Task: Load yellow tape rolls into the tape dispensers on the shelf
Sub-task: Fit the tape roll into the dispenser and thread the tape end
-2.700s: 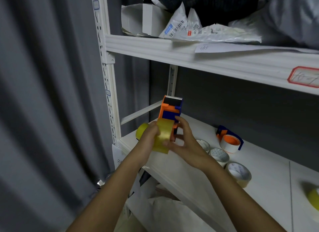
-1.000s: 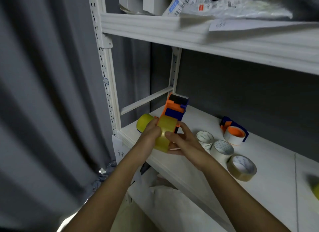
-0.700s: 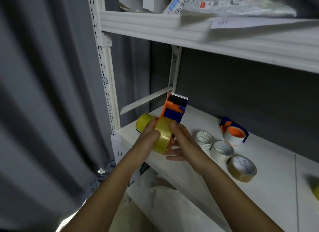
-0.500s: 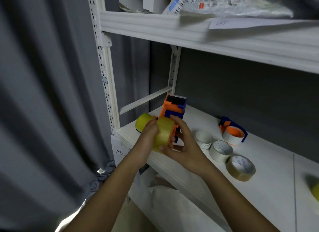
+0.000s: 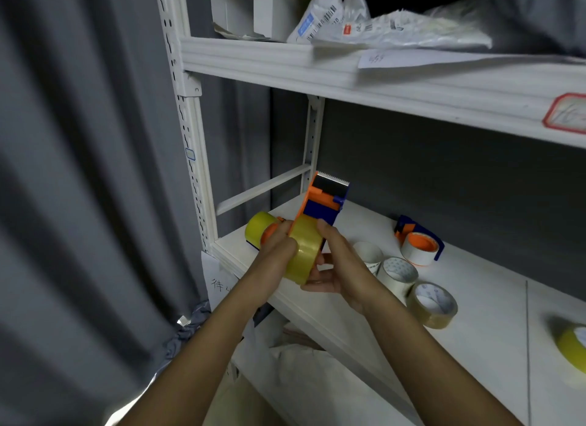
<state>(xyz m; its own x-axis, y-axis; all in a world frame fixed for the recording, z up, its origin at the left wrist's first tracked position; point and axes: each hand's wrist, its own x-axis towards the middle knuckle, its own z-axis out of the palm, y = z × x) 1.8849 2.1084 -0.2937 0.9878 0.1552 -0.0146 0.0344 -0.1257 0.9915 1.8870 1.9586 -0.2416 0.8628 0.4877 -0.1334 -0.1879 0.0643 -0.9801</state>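
An orange and blue tape dispenser [image 5: 323,202] is held upright above the front left of the white shelf [image 5: 482,302], its toothed blade on top. A yellow tape roll [image 5: 306,254] sits at its lower end. My left hand [image 5: 279,251] grips the roll from the left. My right hand [image 5: 336,263] curls round the roll and the dispenser's body from the right. Behind my left hand, a second dispenser with a yellow roll [image 5: 258,229] lies on the shelf. A third dispenser [image 5: 418,243], orange and blue with a white roll core, lies further back.
Three pale rolls [image 5: 396,271] lie in a row on the shelf right of my hands. Another yellow roll [image 5: 570,346] lies at the right edge. The upper shelf [image 5: 348,70] holds parcels and bags. A grey curtain [image 5: 79,203] hangs on the left; white bags lie below.
The dispenser has tipped slightly and my right hand has shifted round the roll, its fingers moving from beneath it up to its top edge. My left hand stays on the roll.
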